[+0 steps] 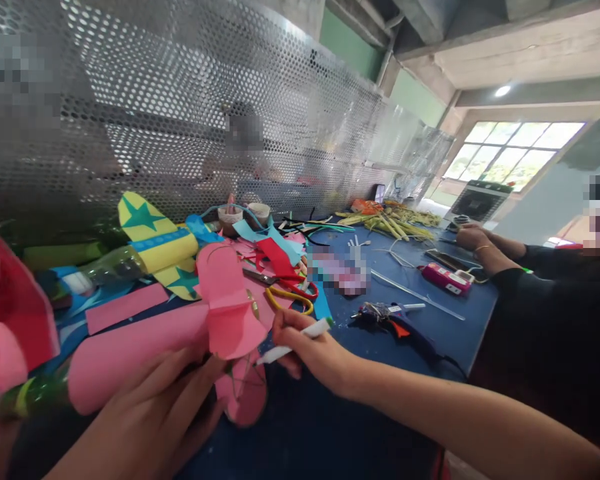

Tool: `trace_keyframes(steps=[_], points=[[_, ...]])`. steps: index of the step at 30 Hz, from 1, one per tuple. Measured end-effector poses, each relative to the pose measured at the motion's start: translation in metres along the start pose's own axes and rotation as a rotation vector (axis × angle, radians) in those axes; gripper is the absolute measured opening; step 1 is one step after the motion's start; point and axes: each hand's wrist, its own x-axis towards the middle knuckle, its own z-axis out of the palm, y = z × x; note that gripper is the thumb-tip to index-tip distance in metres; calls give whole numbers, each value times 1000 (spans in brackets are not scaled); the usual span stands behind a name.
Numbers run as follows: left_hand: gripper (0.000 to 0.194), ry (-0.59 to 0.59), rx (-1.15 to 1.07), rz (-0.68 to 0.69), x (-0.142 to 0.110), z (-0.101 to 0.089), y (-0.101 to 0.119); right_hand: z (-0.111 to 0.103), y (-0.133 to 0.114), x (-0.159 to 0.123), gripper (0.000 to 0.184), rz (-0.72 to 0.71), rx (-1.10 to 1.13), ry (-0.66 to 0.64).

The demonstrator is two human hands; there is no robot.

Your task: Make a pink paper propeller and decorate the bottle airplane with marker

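Head view. Landmark: the pink-wrapped bottle (140, 347). Your right hand (325, 357) pinches a white marker (275, 354), slanted, its tip at the pink paper lobe (253, 400) by the bottle's right end. The lobe's long axis runs crosswise to the bottle. Your left hand (150, 413) lies along the bottle's near side, closer to it than your right, fingers extended; cannot tell whether they grip. Lobe: rounded, dark-lined. Right of the bottle: metal scissors (293, 297) with looped handles; farther right, a glue gun (405, 330) on the smooth blue desk (370, 433).
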Motion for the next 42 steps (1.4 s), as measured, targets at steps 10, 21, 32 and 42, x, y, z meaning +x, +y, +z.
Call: trace_keyframes(steps=[10,21,32,42], points=[[35,-90,86,34,21,-20,12,3,13,-1,22,-88,-90,47],[36,-96,117,77,17,-19,14,-3,16,8,29,-176,-241,46],[37,-115,114,68,16,-18,13,-2,14,7,25,-188,-338,74],[34,-93,106,72,18,-18,13,-3,16,7,24,-168,-312,53]])
